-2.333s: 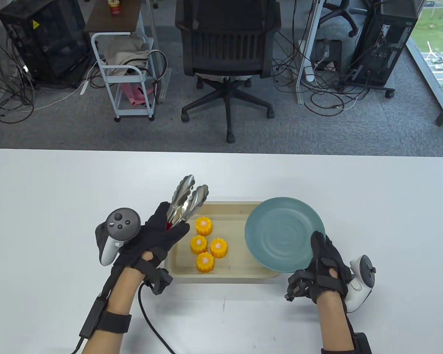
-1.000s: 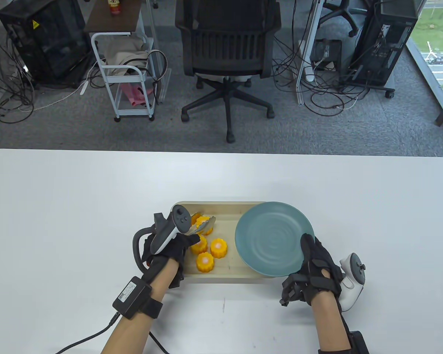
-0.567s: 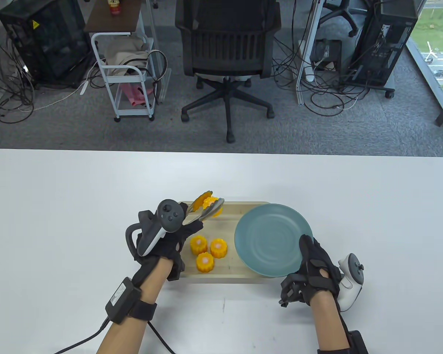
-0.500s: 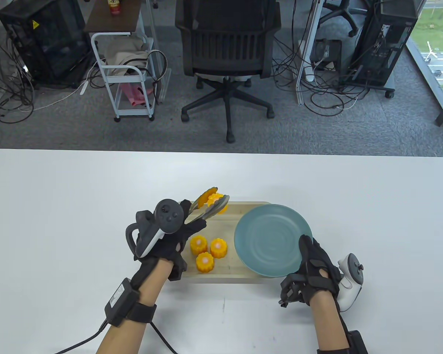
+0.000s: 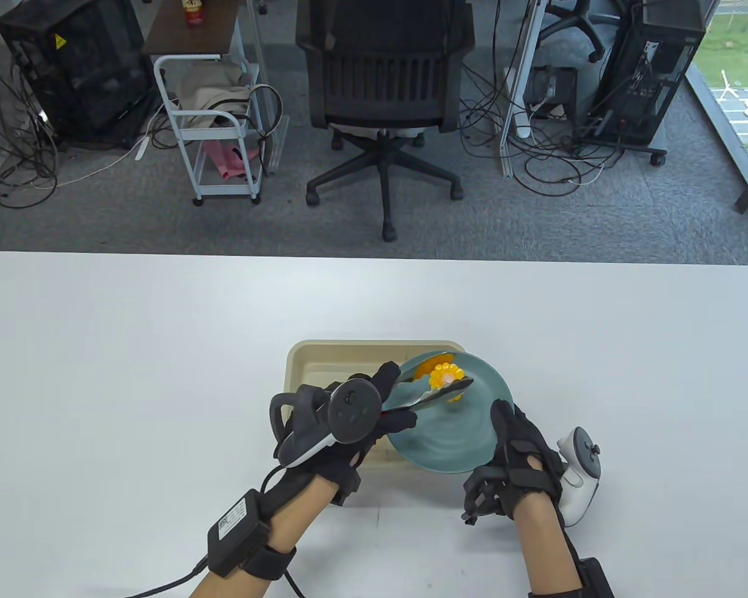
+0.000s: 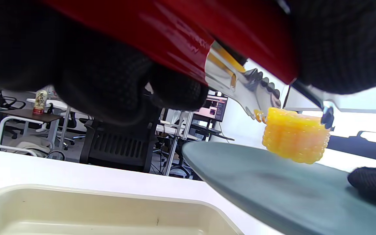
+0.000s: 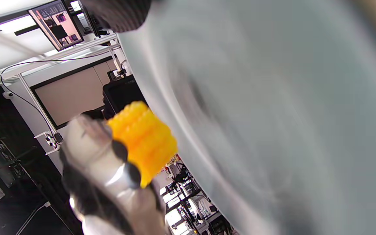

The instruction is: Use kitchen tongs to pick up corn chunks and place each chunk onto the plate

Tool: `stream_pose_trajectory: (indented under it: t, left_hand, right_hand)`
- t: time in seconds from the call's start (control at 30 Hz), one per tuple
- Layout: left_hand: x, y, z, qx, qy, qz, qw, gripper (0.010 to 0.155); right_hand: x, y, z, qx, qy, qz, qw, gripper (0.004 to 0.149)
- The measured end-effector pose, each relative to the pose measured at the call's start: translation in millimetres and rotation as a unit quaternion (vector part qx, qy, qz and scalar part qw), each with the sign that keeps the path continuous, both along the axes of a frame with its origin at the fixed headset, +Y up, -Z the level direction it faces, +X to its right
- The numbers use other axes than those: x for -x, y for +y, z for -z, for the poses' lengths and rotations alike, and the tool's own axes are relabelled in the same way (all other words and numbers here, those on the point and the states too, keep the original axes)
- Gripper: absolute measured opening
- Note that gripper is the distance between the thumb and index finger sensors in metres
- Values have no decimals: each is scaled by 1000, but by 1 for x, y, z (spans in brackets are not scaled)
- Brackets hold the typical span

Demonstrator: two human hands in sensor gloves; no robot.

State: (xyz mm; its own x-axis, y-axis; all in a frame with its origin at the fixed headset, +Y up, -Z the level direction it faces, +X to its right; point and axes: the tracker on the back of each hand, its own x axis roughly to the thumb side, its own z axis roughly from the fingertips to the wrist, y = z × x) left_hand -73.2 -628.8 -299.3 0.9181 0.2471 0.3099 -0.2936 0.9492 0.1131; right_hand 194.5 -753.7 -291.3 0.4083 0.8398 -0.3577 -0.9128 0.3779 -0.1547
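The left hand [image 5: 355, 430] gripped the tongs [image 5: 433, 393] by their red handles, fingers [image 6: 109, 85] curled round them, with the steel tips pointing toward two o'clock in the table view. The tips were clamped on one corn chunk [image 5: 445, 375], which hung just above the plate [image 5: 449, 445] near its twelve o'clock rim. In the left wrist view the chunk [image 6: 295, 139] sat between the two scalloped ends, clear of the grey-green plate surface [image 6: 273, 192] beneath it. The right wrist view showed the same chunk [image 7: 144, 138] pinched by the tongs [image 7: 103, 156] beside the plate [image 7: 273, 114], though that picture was blurred.

The right hand [image 5: 517, 464] held the plate at its four o'clock edge, thumb lying over the rim and the other fingers curled beneath. The plate was tilted, its nine o'clock side overlapping the tray [image 5: 324, 364]. The tray lay on the white tabletop [image 5: 131, 349], at ten o'clock from the plate. The left hand and its tracker [image 5: 349, 414] covered the tray's six o'clock part, so any chunks lying there could not be seen. The tray's visible floor in the left wrist view [image 6: 77, 212] showed bare beige.

Beyond the tabletop's twelve o'clock edge stood an office chair [image 5: 383, 93] and, at eleven o'clock, a white cart [image 5: 209, 124].
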Motion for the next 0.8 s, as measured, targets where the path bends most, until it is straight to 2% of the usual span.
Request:
stream_pose_trajectory:
  t: [0.37,0.47,0.8]
  left_hand:
    - [-16,-11,-3,-3,-17,33,999,75]
    - [-12,-10,-3,-5,-15,-1,1000,83]
    - [36,5,5,28,35,-90,995,89]
  right_hand:
    - [1,-3,0,12,2,9,1000,54]
    - [0,-4,0,14,2,7,1000,54]
    - [-4,-2,0,12,-8,14,1000,54]
